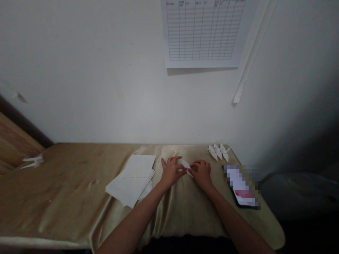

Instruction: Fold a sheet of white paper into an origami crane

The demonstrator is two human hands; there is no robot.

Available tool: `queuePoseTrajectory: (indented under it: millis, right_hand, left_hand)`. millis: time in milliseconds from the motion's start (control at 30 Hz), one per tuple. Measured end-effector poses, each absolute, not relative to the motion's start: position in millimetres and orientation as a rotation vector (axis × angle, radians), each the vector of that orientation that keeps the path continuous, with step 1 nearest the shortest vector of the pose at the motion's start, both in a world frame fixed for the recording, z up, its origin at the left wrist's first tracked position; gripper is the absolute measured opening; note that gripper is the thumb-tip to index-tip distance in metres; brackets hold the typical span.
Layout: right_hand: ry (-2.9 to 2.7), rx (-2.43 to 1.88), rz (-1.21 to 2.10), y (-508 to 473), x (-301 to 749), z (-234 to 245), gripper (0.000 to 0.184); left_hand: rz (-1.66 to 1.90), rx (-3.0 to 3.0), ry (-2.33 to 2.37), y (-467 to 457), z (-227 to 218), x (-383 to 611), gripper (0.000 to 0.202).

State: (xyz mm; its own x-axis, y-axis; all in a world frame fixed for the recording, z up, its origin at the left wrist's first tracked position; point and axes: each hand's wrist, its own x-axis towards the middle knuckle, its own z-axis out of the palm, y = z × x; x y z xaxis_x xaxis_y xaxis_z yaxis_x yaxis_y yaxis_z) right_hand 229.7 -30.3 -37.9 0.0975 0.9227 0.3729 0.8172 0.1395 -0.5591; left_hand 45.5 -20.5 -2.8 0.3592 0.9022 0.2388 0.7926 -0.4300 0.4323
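My left hand [171,170] and my right hand [201,173] rest on the gold cloth of the table [66,183], close together. Between them lies a small folded white paper piece [186,165]. The thumb and fingertips of each hand pinch an end of it and press it against the cloth. The left hand's other fingers are spread flat. Part of the paper is hidden under the fingers.
A stack of white paper sheets [132,178] lies left of my hands. Several folded paper cranes [218,151] sit at the back right by the wall. A phone [242,187] lies at the right edge. More folded paper [33,161] lies far left. A printed grid chart [203,31] hangs on the wall.
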Motion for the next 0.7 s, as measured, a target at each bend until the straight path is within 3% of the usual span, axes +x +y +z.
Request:
queuePoseTrajectory:
  millis: [433,700]
  right_hand:
    - [-1.758,-1.600,0.284,-31,231,-35,0.012]
    - [-1.753,-1.588,0.232,-33,233,-33,0.011]
  left_hand:
    - [0.672,2.499,1.529,-26,4,47,0.027]
    - [0.703,2.550,1.514,-28,7,47,0.025]
